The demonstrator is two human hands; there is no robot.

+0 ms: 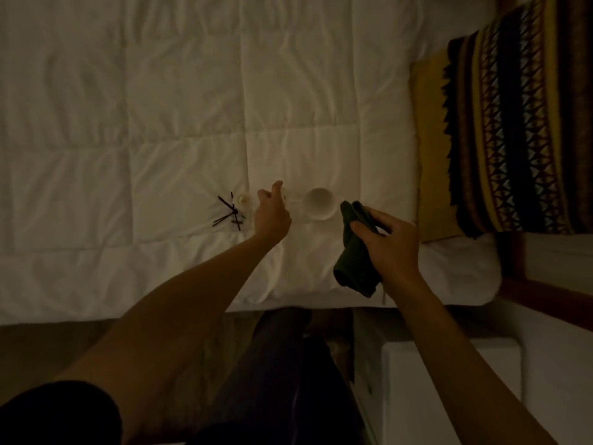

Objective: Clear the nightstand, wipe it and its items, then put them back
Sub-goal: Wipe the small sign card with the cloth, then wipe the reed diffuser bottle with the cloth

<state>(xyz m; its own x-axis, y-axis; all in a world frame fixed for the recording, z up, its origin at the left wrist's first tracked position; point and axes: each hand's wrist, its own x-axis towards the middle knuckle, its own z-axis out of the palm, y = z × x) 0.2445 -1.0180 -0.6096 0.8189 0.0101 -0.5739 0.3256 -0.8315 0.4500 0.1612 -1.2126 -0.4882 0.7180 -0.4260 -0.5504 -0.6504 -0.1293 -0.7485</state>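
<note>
On the white quilted bed [160, 139] stands a white mug [319, 203] with its opening toward me. To its left sits a small pale bottle with dark reed sticks [231, 211] fanning out. My left hand [272, 213] reaches between them, its fingers curled near a small clear object that is too dim to make out. My right hand [390, 242] hovers just right of the mug and grips a dark green cloth [353, 252] that hangs down from it.
A striped yellow and black pillow [500, 130] lies at the right on the bed. The white nightstand [449, 380] stands at lower right beside the bed, with a wooden frame [545, 297] behind it. My dark-trousered legs [282, 380] are below.
</note>
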